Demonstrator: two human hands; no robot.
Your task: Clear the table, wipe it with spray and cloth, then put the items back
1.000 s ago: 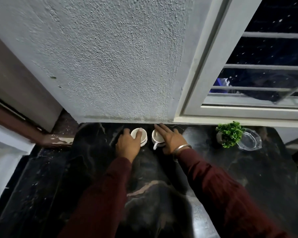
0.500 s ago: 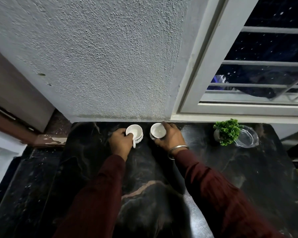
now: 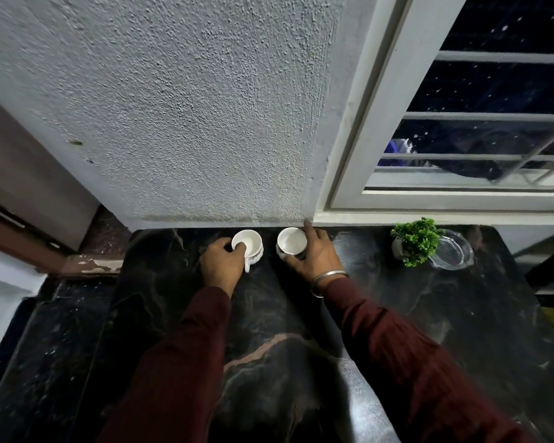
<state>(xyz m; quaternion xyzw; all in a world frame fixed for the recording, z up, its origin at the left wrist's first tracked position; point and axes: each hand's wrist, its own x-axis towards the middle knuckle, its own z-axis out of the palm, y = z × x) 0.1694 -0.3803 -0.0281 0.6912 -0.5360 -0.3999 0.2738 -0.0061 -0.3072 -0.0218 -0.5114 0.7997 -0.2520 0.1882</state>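
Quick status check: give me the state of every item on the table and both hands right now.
Left cup: upright, looks empty, on table, held by left hand.
Right cup: upright, looks empty, on table, gripped by right hand.
Small plant: upright, untouched.
Glass dish: beside the plant, looks empty.
Table: dark marble, pale specks.

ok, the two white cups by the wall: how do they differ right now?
The left cup is gripped by the left hand; the right cup by the right hand. The left cup shows its handle, pointing toward the person; the right cup's handle is not visible. The left cup is pinched at its near rim, the right cup wrapped around its side. Both are white, upright and look empty.
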